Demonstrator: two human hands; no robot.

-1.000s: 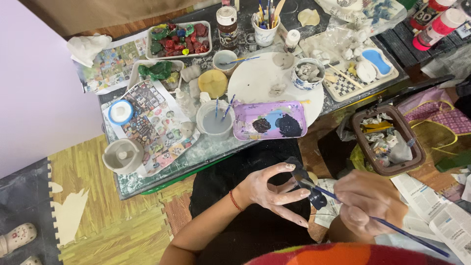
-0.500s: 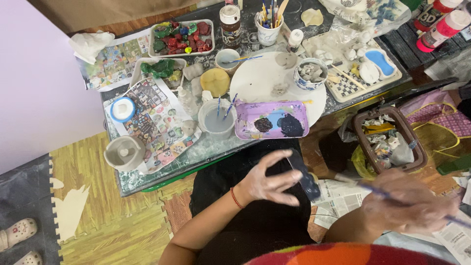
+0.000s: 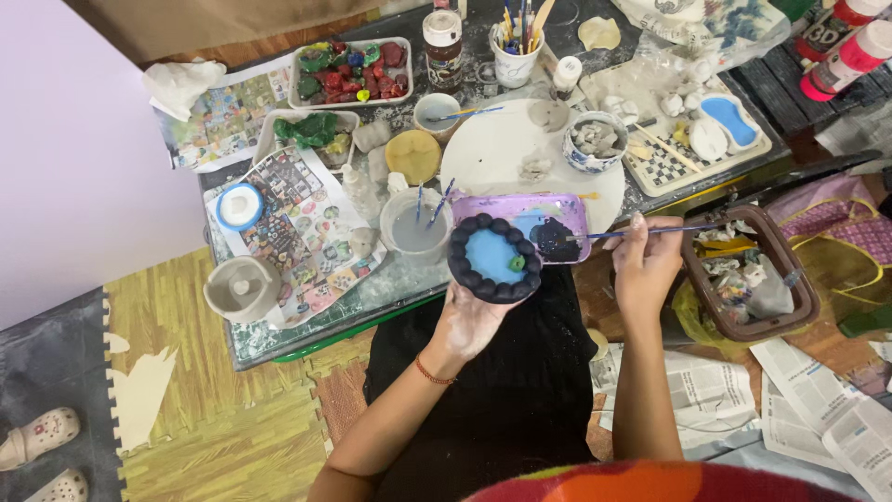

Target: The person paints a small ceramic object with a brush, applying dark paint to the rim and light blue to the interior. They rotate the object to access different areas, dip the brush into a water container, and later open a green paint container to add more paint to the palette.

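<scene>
Left hand (image 3: 474, 321) cups blue dish (image 3: 495, 258) beside palette (image 3: 530, 223) | right hand (image 3: 646, 265) pinches brush (image 3: 641, 231), tip on palette's dark paint (image 3: 556, 240)

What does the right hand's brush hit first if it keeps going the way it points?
The right hand aims its brush left, tip at the dark paint on the purple palette. Straight on, likely the round blue dish in the left hand; depth unclear.

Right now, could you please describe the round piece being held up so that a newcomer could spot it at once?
Start at the cluttered glass-topped table and go to its near edge, beside the purple paint tray. There the left hand holds up a small round dish. Unlike the grey unpainted clay pieces nearby, it has a blue centre ringed by dark bumps, with one green dot.
</scene>
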